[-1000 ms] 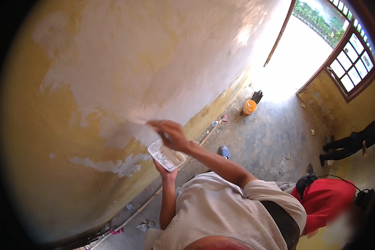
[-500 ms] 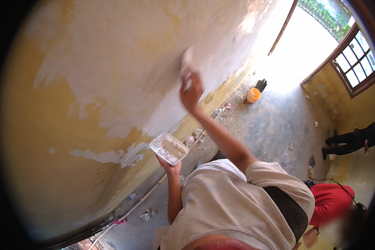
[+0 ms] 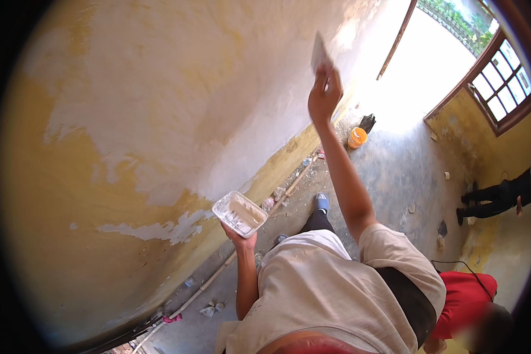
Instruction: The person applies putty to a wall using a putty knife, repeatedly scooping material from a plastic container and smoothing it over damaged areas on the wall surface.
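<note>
My left hand [image 3: 242, 237] holds up a clear plastic tub [image 3: 220, 207] from below, its fingers mostly hidden under it. Pale putty [image 3: 242, 217] coats the tub's bottom and sides. Higher up and to the right, my right hand [image 3: 326, 97] is closed on a flat, pale putty scraper [image 3: 320, 52], its blade pointing upward at the wall; whether it touches the wall I cannot tell. The yellow wall [image 3: 130, 215] is covered over a broad area by whitish putty [image 3: 177, 106], with a darker, damp-looking band beside it.
An orange bucket [image 3: 357, 137] stands on the concrete floor beside a black bag [image 3: 367, 123]. A bamboo pole [image 3: 203, 288] lies along the wall's foot among litter. One person in red [image 3: 463, 298] is close at lower right; another in dark trousers [image 3: 495, 197] stands farther off.
My right hand has swept up and to the right along the wall with the scraper, the arm stretching out. The left hand and tub have barely moved. A foot of mine now shows below.
</note>
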The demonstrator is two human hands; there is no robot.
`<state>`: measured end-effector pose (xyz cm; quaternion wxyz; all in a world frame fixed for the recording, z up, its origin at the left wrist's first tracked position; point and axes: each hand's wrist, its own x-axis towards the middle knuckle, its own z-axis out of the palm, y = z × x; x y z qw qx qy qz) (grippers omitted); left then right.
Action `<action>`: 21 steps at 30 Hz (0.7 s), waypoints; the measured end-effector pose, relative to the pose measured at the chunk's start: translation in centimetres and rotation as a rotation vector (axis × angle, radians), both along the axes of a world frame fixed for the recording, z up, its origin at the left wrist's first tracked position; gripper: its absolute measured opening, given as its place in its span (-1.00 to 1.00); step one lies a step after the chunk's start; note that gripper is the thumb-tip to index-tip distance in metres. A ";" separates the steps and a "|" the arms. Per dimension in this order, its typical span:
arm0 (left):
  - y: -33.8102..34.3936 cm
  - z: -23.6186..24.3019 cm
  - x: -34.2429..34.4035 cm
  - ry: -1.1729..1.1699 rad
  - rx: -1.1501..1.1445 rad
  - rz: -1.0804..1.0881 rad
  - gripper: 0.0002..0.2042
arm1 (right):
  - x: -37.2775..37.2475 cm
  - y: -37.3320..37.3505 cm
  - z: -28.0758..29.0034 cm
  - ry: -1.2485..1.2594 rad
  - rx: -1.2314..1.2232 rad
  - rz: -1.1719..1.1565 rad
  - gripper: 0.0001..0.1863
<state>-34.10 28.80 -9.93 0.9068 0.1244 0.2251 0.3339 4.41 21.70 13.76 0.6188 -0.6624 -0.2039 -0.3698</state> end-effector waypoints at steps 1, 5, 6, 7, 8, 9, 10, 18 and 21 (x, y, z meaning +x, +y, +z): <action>0.1 0.1 0.2 0.002 -0.015 -0.012 -0.35 | 1.3 0.9 2.2 -0.050 0.074 0.013 -0.78; -0.3 0.6 0.6 -0.022 -0.040 -0.011 -0.37 | -4.7 8.2 3.8 -0.226 -0.067 -0.053 -0.84; -0.1 0.0 0.4 -0.034 -0.050 -0.013 -0.37 | -7.8 9.2 3.1 -0.308 -0.035 0.001 -0.79; 0.2 -0.4 0.2 -0.047 -0.058 -0.017 -0.38 | -10.8 9.2 1.9 -0.282 -0.039 0.124 -0.72; 0.4 -0.2 0.3 -0.044 -0.043 -0.024 -0.38 | -13.4 8.7 0.4 -0.256 -0.046 0.244 -0.66; 0.3 0.4 0.5 -0.038 -0.033 -0.032 -0.38 | -15.8 7.4 -1.0 -0.249 -0.116 0.368 -0.60; -0.1 1.0 0.5 -0.030 -0.028 -0.044 -0.38 | -17.3 6.0 -2.4 -0.236 -0.190 0.489 -0.55; 0.0 2.8 1.0 -0.014 -0.083 -0.094 -0.37 | -3.5 -0.1 -4.4 0.142 -0.043 0.140 -0.81; 0.0 2.4 0.8 -0.027 -0.079 -0.113 -0.37 | 3.3 0.6 1.3 0.177 0.186 0.087 -0.73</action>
